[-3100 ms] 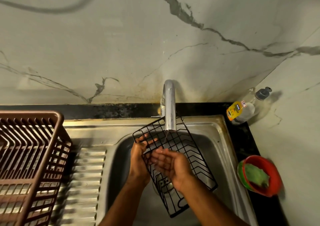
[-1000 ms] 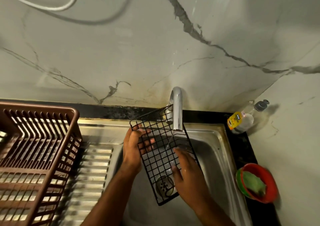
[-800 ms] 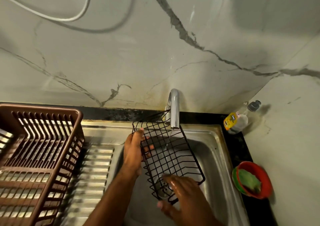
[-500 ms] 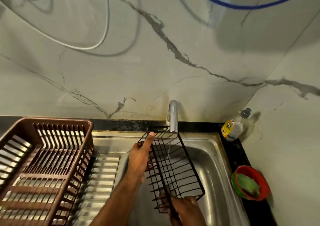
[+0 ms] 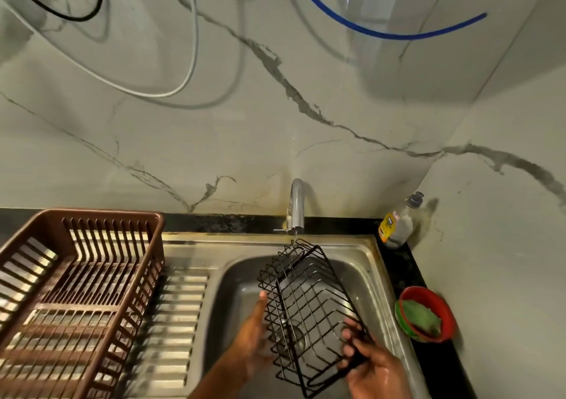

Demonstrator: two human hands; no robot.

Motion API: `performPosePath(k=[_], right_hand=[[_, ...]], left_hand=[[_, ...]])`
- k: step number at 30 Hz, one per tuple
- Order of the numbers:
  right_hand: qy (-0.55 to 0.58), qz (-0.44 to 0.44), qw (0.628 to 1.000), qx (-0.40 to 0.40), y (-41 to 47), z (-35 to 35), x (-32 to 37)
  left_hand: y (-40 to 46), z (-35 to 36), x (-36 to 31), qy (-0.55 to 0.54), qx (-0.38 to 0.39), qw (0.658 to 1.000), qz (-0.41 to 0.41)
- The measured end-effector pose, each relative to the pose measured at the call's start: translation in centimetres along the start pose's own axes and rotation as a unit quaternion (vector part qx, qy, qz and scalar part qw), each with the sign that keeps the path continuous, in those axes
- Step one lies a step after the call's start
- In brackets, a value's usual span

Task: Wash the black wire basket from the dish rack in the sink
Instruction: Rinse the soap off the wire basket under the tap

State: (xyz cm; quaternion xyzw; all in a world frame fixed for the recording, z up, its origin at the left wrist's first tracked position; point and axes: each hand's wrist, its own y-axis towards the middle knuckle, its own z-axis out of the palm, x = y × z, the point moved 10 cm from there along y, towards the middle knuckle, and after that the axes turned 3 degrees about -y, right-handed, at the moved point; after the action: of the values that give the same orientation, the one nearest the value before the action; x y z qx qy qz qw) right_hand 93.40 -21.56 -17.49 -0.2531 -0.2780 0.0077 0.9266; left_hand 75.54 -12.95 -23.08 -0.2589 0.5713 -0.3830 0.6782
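The black wire basket (image 5: 309, 300) hangs tilted over the steel sink (image 5: 372, 279), its far end just under the chrome tap (image 5: 296, 205). A thin trickle of water drops from the spout onto the basket's top edge. My right hand (image 5: 372, 365) grips the basket's near right corner, fingers curled around the wires. My left hand (image 5: 255, 331) lies flat against the basket's left side, fingers stretched out, a little blurred. The brown plastic dish rack (image 5: 73, 294) stands on the drainboard to the left.
A ridged steel drainboard (image 5: 174, 322) lies between rack and sink bowl. A soap bottle (image 5: 396, 224) stands at the back right corner. A red bowl holding a green scrubber (image 5: 424, 314) sits on the black counter at right. White, black and blue cables hang on the marble wall.
The basket has been lowered and swung right, away from the tap. My right hand has taken its near right corner; my left hand slid down its left side. The view tilted upward.
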Motion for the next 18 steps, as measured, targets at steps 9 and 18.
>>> performPosePath(k=[9,18], right_hand=[[0.124,0.049,0.978,-0.160,0.6,-1.2,-2.0],[0.139,0.058,0.968,-0.201,2.1,0.4,-2.1]], left_hand=[[0.8,0.4,-1.6,-0.052,0.047,0.997,0.022],[3.3,-0.6,-4.3,0.020,0.007,1.000,-0.006]])
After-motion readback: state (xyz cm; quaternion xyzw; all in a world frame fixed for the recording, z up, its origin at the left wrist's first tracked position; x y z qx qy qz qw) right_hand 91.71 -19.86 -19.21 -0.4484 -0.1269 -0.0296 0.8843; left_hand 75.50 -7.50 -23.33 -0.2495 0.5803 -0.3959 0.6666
